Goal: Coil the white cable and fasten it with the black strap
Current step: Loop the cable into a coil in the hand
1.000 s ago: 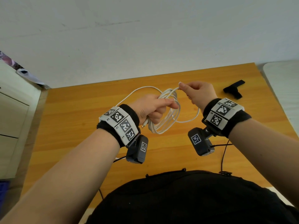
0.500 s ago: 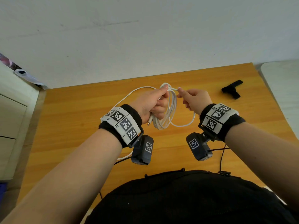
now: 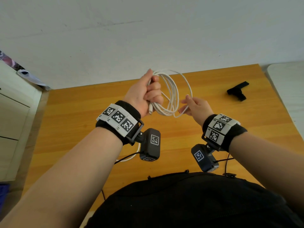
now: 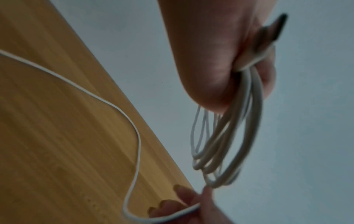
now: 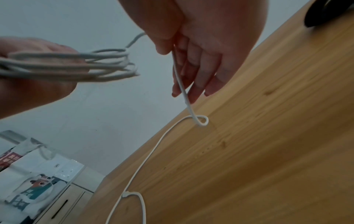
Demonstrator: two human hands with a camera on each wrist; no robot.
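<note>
Left hand [image 3: 142, 94] raised above the tabletop [image 3: 79, 122], fingers curled tight round a bundle of loops of the white cable [image 3: 172, 94]. Several turns hang from the fist in a loose oval; a plug end pokes out below the little finger.

Right hand [image 3: 195, 106] lower and just to the right of the coil. Thumb and forefinger pinch a single free strand; the other fingers [image 5: 199, 84] lie fairly straight and relaxed along it. In the right wrist view the strand runs down past the fingertips, makes a small kink, then trails across the wood toward the near edge. The left wrist view is blurred, but the same loose run seems to sweep in one wide curve over the tabletop to the right hand.

Black strap [image 3: 237, 91] lies flat on the tabletop, far right, well apart from both hands, untouched.

Both wrists carry black bands with printed square markers and a small dark camera unit hung beneath. Pale cabinet [image 3: 13, 122] stands left of the tabletop; plain white wall behind.
</note>
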